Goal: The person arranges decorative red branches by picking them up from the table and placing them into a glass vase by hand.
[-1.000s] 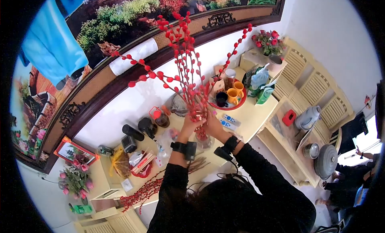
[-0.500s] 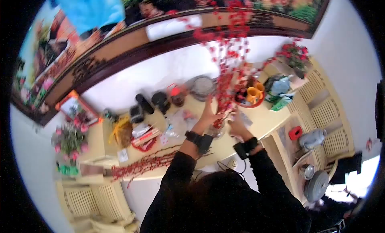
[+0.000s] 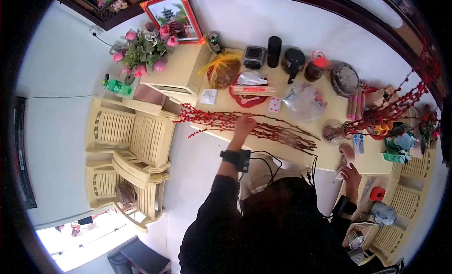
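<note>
Red berry branches (image 3: pixel 278 129) lie in a long bundle along the table's front edge, berry heads to the left and bare stems to the right. My left hand (image 3: pixel 244 126) is on the middle of the bundle, fingers curled round a berry branch. Low at the right, my right hand (image 3: pixel 352 176) hangs by the table edge with its fingers apart. Beside its fingertips is a pinkish, curled item (image 3: pixel 347 154) whose kind I cannot make out. A clear glass vase (image 3: pixel 332 131) has more berry branches (image 3: pixel 400 109) in its mouth, leaning right.
Behind the bundle are a red tray (image 3: pixel 248 100), a playing card (image 3: pixel 274 104), a clear plastic bag (image 3: pixel 303 103), a black cylinder (image 3: pixel 274 51) and a red-lidded jar (image 3: pixel 316 67). Pink flowers (image 3: pixel 147 51) stand at the left. Wooden chairs (image 3: pixel 136 132) are below them.
My view has swung left. Both hands have left the branches in the vase; my left hand has moved to the lying bundle, and my right hand to the table's front edge.
</note>
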Motion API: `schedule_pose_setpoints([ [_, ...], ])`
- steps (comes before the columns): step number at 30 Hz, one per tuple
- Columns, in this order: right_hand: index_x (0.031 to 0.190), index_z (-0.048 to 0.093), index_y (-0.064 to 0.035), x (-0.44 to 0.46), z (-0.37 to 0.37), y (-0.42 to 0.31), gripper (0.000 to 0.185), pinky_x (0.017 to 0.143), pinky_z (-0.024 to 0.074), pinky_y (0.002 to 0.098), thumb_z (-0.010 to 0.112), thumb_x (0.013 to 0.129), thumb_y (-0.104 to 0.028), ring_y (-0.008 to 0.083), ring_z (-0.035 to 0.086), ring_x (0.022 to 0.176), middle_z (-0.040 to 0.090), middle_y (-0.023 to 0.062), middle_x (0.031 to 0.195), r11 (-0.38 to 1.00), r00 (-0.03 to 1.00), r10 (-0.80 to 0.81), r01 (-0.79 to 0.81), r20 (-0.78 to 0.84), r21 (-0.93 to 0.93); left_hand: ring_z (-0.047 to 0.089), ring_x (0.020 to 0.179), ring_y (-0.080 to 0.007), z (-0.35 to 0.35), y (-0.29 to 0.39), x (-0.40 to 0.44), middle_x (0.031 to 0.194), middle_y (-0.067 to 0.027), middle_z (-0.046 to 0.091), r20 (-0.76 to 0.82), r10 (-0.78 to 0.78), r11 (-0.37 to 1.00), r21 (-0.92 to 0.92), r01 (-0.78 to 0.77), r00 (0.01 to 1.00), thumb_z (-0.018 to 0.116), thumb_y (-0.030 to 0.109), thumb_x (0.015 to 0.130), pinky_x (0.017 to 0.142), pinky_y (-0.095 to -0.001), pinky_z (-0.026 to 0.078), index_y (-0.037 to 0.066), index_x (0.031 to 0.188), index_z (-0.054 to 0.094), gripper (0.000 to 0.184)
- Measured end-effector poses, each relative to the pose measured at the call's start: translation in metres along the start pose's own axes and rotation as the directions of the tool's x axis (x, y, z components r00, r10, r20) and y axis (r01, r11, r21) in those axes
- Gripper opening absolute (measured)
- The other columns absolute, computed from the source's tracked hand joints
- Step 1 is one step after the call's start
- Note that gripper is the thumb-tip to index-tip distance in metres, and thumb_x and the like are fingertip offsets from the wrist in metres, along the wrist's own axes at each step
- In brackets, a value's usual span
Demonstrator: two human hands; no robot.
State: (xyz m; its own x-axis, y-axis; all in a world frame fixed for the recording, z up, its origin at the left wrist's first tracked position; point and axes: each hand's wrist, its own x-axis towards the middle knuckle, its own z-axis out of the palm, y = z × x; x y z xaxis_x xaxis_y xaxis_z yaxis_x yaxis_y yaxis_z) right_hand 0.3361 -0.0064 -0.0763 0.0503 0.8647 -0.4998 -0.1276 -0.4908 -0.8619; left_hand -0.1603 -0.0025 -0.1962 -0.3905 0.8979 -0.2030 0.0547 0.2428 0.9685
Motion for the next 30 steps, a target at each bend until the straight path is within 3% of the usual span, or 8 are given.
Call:
schedule_pose_setpoints([
  [4,0.115,0.041,-0.0014,0.01,0.049,0.011,0.045,0.072,0.0445,0.0269,0.051,0.079,-0.026,0.0169,0.055,0.084,0.055,0.0082,0.089,0.991,0.995,0.089,-0.084,0.042,-0.101,0.056,0.076,-0.0197,-0.078,-0.027,-0.032,0.09,-0.0112,0.056,-0.077,-0.462,0.849,-0.326,0.415,0.884,0.052,0.012,0.077,0.065,-0.0284,0.047,0.0,0.107,0.047,0.032],
  [7,0.113,0.043,-0.001,0.016,0.088,0.017,0.04,0.068,0.0448,0.0263,0.051,0.078,-0.018,0.0176,0.056,0.081,0.055,0.0091,0.09,0.993,0.979,0.051,-0.028,0.198,-0.116,0.055,0.071,-0.0223,-0.114,-0.09,-0.031,0.086,-0.0118,0.055,0.074,-0.633,0.53,-0.685,0.5,0.771,0.055,0.015,0.075,0.058,-0.0334,0.046,0.004,0.103,0.048,0.031],
  [14,0.111,0.044,-0.0004,0.023,0.138,0.019,0.034,0.065,0.0457,0.0259,0.048,0.079,-0.011,0.0171,0.056,0.077,0.056,0.0089,0.086,0.939,0.97,0.13,-0.053,0.207,-0.339,0.054,0.075,-0.0235,-0.107,-0.101,-0.012,0.095,-0.0125,0.051,-0.056,-0.883,0.356,-0.727,0.588,0.465,0.052,0.026,0.079,0.062,-0.036,0.046,0.005,0.112,0.04,0.041],
  [18,0.111,0.045,-0.0008,0.023,0.139,0.024,0.033,0.063,0.0456,0.0247,0.046,0.079,-0.009,0.0158,0.057,0.074,0.057,0.0081,0.084,0.934,0.971,0.127,-0.048,0.203,-0.355,0.052,0.056,-0.0196,-0.105,-0.132,0.004,0.071,-0.0099,0.053,0.067,-0.808,0.244,-0.867,0.436,0.585,0.057,0.029,0.078,0.052,-0.0312,0.046,0.005,0.087,0.043,0.029],
  [19,0.111,0.045,-0.0009,0.023,0.139,0.024,0.032,0.063,0.0455,0.0246,0.047,0.079,-0.009,0.0156,0.057,0.074,0.057,0.0079,0.083,0.931,0.97,0.146,-0.069,0.193,-0.359,0.051,0.053,-0.0188,-0.1,-0.131,0.006,0.067,-0.0094,0.053,0.055,-0.852,0.184,-0.9,0.395,0.521,0.057,0.026,0.078,0.047,-0.0311,0.045,0.007,0.08,0.045,0.023],
  [26,0.11,0.045,-0.0017,0.025,0.15,0.015,0.032,0.064,0.0452,0.0241,0.047,0.079,-0.009,0.0157,0.057,0.075,0.057,0.0076,0.083,0.891,0.973,0.161,-0.07,0.168,-0.449,0.052,0.052,-0.0225,-0.097,-0.147,0.015,0.059,-0.0102,0.053,0.016,-0.872,0.236,-0.862,0.449,0.488,0.061,0.019,0.074,0.044,-0.0312,0.041,0.009,0.084,0.048,0.019],
  [27,0.11,0.045,-0.0016,0.024,0.155,0.012,0.032,0.064,0.0452,0.0242,0.047,0.079,-0.009,0.016,0.057,0.075,0.057,0.0077,0.083,0.879,0.972,0.16,-0.061,0.172,-0.473,0.053,0.053,-0.0228,-0.102,-0.149,0.01,0.062,-0.0111,0.054,0.162,-0.792,0.126,-0.9,0.418,0.588,0.062,0.019,0.072,0.044,-0.0325,0.04,0.01,0.088,0.049,0.022],
  [30,0.11,0.045,-0.001,0.016,0.177,-0.001,0.033,0.066,0.0451,0.0246,0.047,0.079,-0.01,0.0163,0.057,0.077,0.057,0.0081,0.084,0.929,0.948,0.2,-0.102,0.249,-0.356,0.051,0.047,-0.0188,-0.095,-0.155,0.01,0.06,-0.0075,0.052,0.124,-0.836,0.103,-0.922,0.374,0.535,0.059,0.025,0.075,0.039,-0.0281,0.041,0.008,0.078,0.046,0.021],
])
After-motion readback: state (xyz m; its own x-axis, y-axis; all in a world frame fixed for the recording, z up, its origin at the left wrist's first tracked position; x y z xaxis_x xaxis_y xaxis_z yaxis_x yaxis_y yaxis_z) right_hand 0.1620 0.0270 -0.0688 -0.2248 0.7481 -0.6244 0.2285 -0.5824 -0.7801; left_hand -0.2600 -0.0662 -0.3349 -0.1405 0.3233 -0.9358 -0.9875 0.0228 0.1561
